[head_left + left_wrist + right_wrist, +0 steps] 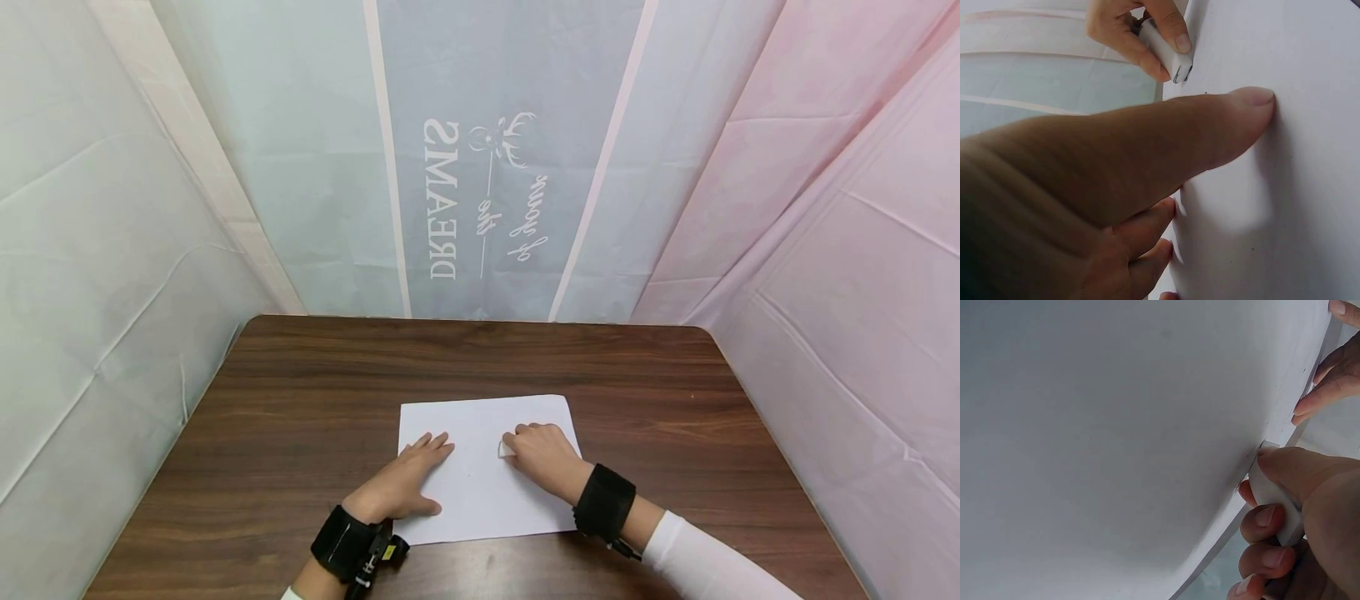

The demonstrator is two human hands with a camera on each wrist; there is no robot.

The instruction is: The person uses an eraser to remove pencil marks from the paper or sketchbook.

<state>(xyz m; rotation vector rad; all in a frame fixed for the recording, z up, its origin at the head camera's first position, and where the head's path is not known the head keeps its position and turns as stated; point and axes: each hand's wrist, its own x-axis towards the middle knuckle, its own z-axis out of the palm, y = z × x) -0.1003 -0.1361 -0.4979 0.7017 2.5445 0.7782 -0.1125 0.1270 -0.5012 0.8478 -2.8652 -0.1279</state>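
A sheet of white paper (487, 504) lies flat on the wooden table. My left hand (401, 485) rests on the paper's left part, its fingers spread and fairly straight, with the thumb apart from them. On the right part, my right hand (546, 457) holds a white eraser (1163, 45) between thumb and curled fingers. Its end touches the paper and has dark smudges at the corner in the left wrist view. In the right wrist view the thumb lies along the eraser (1270, 494). A few tiny dark specks dot the paper.
The dark wooden table (315, 375) extends around the paper on all sides. Pale printed curtains (322, 167) hang behind the table and at both sides. Black bands with small cameras (603, 502) wrap both wrists.
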